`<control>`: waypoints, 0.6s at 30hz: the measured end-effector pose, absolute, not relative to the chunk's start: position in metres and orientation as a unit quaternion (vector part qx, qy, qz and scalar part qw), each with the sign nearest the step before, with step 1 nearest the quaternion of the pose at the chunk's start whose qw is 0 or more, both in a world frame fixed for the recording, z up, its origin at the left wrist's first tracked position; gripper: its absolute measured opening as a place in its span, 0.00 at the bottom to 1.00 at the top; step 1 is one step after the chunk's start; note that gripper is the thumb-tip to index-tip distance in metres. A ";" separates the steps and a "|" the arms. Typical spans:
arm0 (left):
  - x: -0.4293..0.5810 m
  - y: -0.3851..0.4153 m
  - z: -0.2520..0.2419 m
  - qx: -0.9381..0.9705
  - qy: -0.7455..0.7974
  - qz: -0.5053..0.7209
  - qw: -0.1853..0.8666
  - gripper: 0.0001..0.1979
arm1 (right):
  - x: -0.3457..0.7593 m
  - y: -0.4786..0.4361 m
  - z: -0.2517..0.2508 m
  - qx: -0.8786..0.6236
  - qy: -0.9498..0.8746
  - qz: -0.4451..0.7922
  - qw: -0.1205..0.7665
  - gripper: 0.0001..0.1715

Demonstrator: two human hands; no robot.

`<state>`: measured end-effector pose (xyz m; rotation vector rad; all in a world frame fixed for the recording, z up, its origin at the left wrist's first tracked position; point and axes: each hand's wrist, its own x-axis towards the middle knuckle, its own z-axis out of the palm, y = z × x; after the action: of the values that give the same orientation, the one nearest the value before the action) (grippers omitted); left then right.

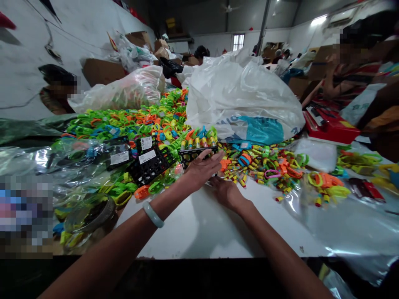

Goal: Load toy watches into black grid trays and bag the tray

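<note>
My left hand (201,168) grips the near edge of a black plastic grid tray (191,154) that holds a few small yellow-capped tubes (199,142) standing upright. A pale jade bangle (152,214) is on that wrist. My right hand (226,193) rests knuckles-up on the white table (202,224) just below the tray, fingers curled under so that what they hold is hidden. A scatter of small coloured tubes and plastic clips (262,164) lies right of both hands.
More black grid trays (146,164) with white labels lie to the left. A heap of green and orange plastic pieces (131,122) covers the far table. A big white bag (240,95), a red box (330,126), clear plastic sheets and other people surround it.
</note>
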<state>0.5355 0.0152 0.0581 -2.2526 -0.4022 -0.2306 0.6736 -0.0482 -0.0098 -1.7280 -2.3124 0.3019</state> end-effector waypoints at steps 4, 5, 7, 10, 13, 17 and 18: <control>0.534 0.016 0.058 -0.898 -0.148 -0.090 0.404 0.15 | 0.674 -0.052 -0.009 -0.568 -0.804 0.122 0.129 0.27; 0.534 0.016 0.057 -0.900 -0.147 -0.093 0.401 0.15 | 0.674 -0.052 -0.009 -0.555 -0.810 0.131 0.134 0.27; 0.534 0.016 0.056 -0.901 -0.144 -0.100 0.398 0.14 | 0.675 -0.053 -0.009 -0.526 -0.824 0.148 0.152 0.28; 0.535 0.014 0.055 -0.898 -0.133 -0.102 0.407 0.14 | 0.677 -0.057 -0.007 -0.495 -0.833 0.160 0.188 0.26; 0.537 0.011 0.054 -0.900 -0.121 -0.091 0.408 0.17 | 0.675 -0.064 -0.008 -0.510 -0.835 0.122 0.164 0.24; 0.541 0.008 0.055 -0.908 -0.113 -0.074 0.395 0.19 | 0.667 -0.064 -0.009 -0.549 -0.824 0.077 0.116 0.28; 0.542 0.008 0.056 -0.909 -0.115 -0.073 0.394 0.19 | 0.664 -0.062 -0.007 -0.556 -0.820 0.074 0.114 0.28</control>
<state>0.5420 0.0076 0.0558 -2.3065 -0.2930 -0.1853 0.6645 -0.0625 -0.0075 -1.6315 -2.4030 0.2172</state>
